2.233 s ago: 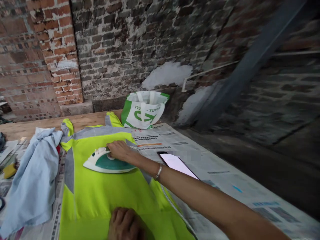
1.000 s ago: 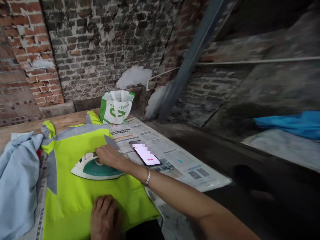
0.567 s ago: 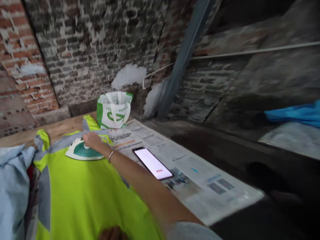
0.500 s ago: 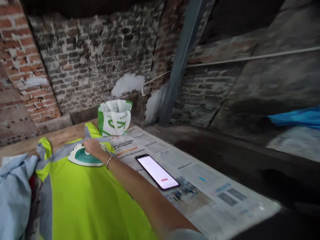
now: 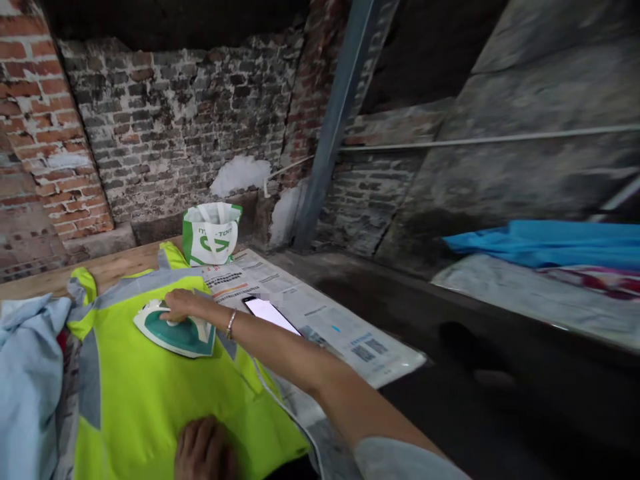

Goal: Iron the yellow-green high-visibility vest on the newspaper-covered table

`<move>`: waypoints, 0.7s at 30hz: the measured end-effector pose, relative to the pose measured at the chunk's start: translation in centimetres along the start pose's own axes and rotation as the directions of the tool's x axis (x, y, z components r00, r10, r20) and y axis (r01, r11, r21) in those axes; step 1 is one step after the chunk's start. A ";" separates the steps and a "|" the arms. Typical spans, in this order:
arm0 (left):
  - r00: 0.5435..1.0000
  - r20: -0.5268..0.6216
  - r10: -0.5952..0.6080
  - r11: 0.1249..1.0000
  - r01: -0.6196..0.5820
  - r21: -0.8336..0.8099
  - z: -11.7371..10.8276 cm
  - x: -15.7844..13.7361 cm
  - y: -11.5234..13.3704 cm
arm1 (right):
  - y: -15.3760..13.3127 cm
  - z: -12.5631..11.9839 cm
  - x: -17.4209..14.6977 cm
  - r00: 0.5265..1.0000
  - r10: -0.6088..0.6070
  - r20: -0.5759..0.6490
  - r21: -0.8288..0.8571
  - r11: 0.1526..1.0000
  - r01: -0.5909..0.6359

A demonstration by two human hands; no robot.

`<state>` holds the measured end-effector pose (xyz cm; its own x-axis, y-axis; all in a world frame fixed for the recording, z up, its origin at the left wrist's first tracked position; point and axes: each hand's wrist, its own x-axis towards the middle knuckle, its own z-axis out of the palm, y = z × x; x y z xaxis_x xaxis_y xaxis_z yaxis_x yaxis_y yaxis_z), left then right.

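Observation:
My right hand [image 5: 180, 307] is closed around the handle of a white and teal iron [image 5: 173, 337]. Its soleplate rests on a bright yellow shirt [image 5: 150, 387] with grey bands, spread over the table just below the grey chest strip. At the bottom edge of the view, my left hand [image 5: 204, 448] presses on the lower part of the same shirt, fingers curled together against the cloth. A white cord [image 5: 273, 387] runs beside my right forearm. Partly covered by that forearm, a phone [image 5: 270, 313] with a lit screen lies to the right of the shirt.
Newspaper under clear plastic [image 5: 320, 313] covers the table's right side. A white and green bag [image 5: 211, 233] stands at the far end. Light blue clothing [image 5: 30, 380] lies at left. Across a dark floor, blue cloth [image 5: 560, 240] lies on another surface at right.
The iron has moved slightly nearer, from the grey strip onto yellow cloth. My left hand has come into view at the bottom. The view has turned right, showing more blue cloth.

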<state>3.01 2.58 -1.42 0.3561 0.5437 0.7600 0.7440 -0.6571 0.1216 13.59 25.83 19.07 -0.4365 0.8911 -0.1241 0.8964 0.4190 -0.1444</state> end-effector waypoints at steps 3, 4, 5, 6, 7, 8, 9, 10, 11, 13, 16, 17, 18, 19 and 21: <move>0.991 0.081 -0.105 0.983 0.116 -0.142 -1.4 0.8 0.6 | -0.3 0.1 -3.1 0.985 -0.088 0.151 0.087 0.993 0.075; 0.975 0.112 -0.194 0.949 0.215 -0.229 -1.8 1.1 0.7 | -0.5 0.3 -4.0 0.980 -0.103 0.173 0.127 0.989 0.081; 0.943 0.141 -0.302 0.887 0.333 -0.319 -2.2 1.3 0.8 | -0.8 0.5 -4.8 0.976 -0.109 0.189 0.176 0.981 0.076; 0.897 0.168 -0.409 0.806 0.441 -0.394 -2.5 1.6 0.7 | -1.1 0.9 -5.5 0.973 -0.114 0.203 0.235 0.970 0.065; 0.844 0.184 -0.504 0.719 0.527 -0.452 -2.9 1.8 0.4 | -1.4 1.2 -6.0 0.970 -0.119 0.214 0.298 0.953 0.052; 0.791 0.183 -0.584 0.641 0.587 -0.494 -3.2 2.1 0.2 | -1.7 1.6 -6.5 0.968 -0.125 0.217 0.355 0.934 0.041; 0.746 0.165 -0.645 0.586 0.622 -0.520 -3.6 2.4 -0.2 | -2.0 2.0 -6.9 0.970 -0.131 0.204 0.397 0.917 0.040; 0.716 0.138 -0.684 0.558 0.636 -0.533 -4.0 2.7 -0.5 | -2.2 2.2 -7.2 0.977 -0.134 0.165 0.418 0.907 0.053; 0.699 0.106 -0.707 0.553 0.640 -0.533 -4.4 3.1 -0.7 | -2.2 2.4 -7.4 0.986 -0.133 0.102 0.418 0.905 0.079; 0.697 0.059 -0.714 0.579 0.636 -0.511 -5.1 3.8 -1.0 | -1.4 2.4 -7.6 0.991 -0.116 -0.067 0.377 0.917 0.133; 0.771 0.086 -0.631 0.685 0.606 -0.405 -5.0 4.8 -0.9 | 2.0 2.3 -7.5 0.961 0.005 -0.277 0.371 0.923 0.102; 0.788 0.114 -0.605 0.712 0.599 -0.365 -4.6 5.1 -0.7 | 3.4 2.7 -7.4 0.951 0.073 -0.301 0.391 0.919 0.053; 0.799 0.136 -0.585 0.736 0.594 -0.323 -4.1 5.5 -0.6 | 4.9 3.3 -7.5 0.944 0.131 -0.302 0.385 0.923 -0.005; 0.805 0.144 -0.575 0.758 0.591 -0.277 -3.6 5.8 -0.3 | 6.2 4.1 -7.6 0.939 0.174 -0.295 0.369 0.928 -0.056; 0.817 0.096 -0.568 0.797 0.576 -0.184 -2.3 6.5 0.2 | 8.1 6.5 -8.0 0.936 0.205 -0.287 0.293 0.949 -0.118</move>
<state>4.16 4.80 5.04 -0.0775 0.8678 0.4909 0.6939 -0.3066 0.6515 23.81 21.00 12.53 -0.2030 0.9697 0.1358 0.8796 0.2416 -0.4099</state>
